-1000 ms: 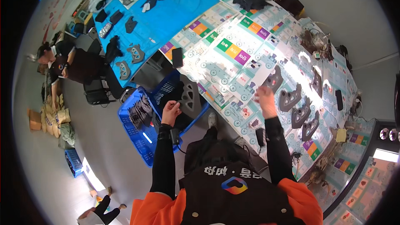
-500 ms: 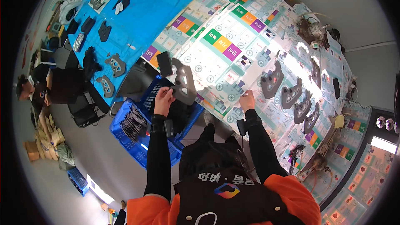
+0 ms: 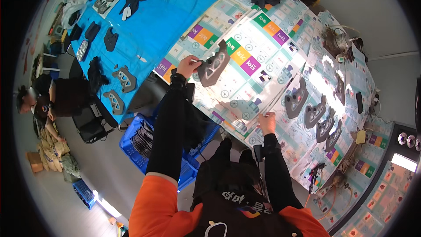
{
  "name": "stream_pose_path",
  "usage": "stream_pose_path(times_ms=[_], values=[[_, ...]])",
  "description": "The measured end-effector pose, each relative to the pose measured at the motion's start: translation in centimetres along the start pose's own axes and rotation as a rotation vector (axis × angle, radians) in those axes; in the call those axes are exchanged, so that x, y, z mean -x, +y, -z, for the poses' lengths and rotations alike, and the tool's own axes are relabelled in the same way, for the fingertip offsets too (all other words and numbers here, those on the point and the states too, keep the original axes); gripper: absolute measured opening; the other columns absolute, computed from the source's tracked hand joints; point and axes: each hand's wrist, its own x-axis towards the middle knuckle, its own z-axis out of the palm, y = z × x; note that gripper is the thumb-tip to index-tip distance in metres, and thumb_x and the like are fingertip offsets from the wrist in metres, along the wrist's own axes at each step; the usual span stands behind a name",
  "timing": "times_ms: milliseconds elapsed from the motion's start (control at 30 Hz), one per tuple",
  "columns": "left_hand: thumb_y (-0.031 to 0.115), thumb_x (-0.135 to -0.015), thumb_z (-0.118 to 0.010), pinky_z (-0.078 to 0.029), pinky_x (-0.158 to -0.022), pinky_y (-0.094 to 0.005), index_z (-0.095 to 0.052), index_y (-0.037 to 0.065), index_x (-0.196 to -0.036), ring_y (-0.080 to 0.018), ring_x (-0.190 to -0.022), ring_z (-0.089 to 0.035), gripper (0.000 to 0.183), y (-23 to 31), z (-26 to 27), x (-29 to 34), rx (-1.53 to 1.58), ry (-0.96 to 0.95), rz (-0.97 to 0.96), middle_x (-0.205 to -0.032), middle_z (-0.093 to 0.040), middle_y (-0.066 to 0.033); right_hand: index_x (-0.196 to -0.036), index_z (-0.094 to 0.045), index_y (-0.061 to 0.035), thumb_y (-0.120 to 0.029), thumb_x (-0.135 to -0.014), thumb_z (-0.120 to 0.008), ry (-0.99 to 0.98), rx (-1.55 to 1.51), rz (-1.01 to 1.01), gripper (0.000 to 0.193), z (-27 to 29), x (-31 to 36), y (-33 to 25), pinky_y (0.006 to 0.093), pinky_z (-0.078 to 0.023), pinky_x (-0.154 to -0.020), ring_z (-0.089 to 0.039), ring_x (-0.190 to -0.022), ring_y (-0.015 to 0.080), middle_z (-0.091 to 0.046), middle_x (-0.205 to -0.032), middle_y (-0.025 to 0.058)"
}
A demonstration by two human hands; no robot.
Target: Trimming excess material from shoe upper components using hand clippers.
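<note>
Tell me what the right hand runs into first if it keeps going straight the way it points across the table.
Likely the nearest grey shaped piece. The right hand rests at the edge of the printed table cover, pointing up and rightward toward the row of grey pieces. Only bare cover lies between, though depth is hard to judge.

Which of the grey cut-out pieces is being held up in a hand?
The big grey piece gripped by the left hand; the other grey pieces lie flat on the table.

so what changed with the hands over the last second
The left hand took hold of a dark grey cut-out shoe-upper piece at the near table edge and lifted it out over the printed table cover. The right hand drew back from the row of grey pieces to the near edge. That row and the blue plastic crate stayed put.
</note>
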Motion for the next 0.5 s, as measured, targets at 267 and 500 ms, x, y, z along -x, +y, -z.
stream_pose_path(times_ms=[267, 500], values=[[0.026, -0.082, -0.08, -0.055, -0.072, -0.0421, -0.071, 0.008, -0.095, -0.0306, -0.078, -0.071, 0.024, 0.0, -3.4, -4.2, -0.553, 0.316, -0.095, -0.078, -0.073, -0.0102, -0.127, -0.05, 0.0046, -0.004, -0.089, -0.06, -0.122, -0.177, -0.031, 0.04, 1.8, 1.2, 1.2, 0.0354, -0.063, -0.062, -0.07, -0.084, 0.0223, -0.063, -0.107, 0.017], [0.022, -0.087, -0.07, -0.055, -0.076, -0.04, -0.069, 0.008, -0.103, -0.0306, -0.082, -0.071, 0.021, -3.5, -1.9, 1.2, -0.411, 0.574, -0.195, -0.089, -0.072, -0.0119, -0.13, -0.047, 0.0037, -0.004, -0.088, -0.064, -0.226, -0.288, -0.168, 0.047, -2.7, 0.7, 1.3, 0.0393, -0.062, -0.064, -0.07, -0.09, 0.0273, -0.059, -0.112, 0.0174]])
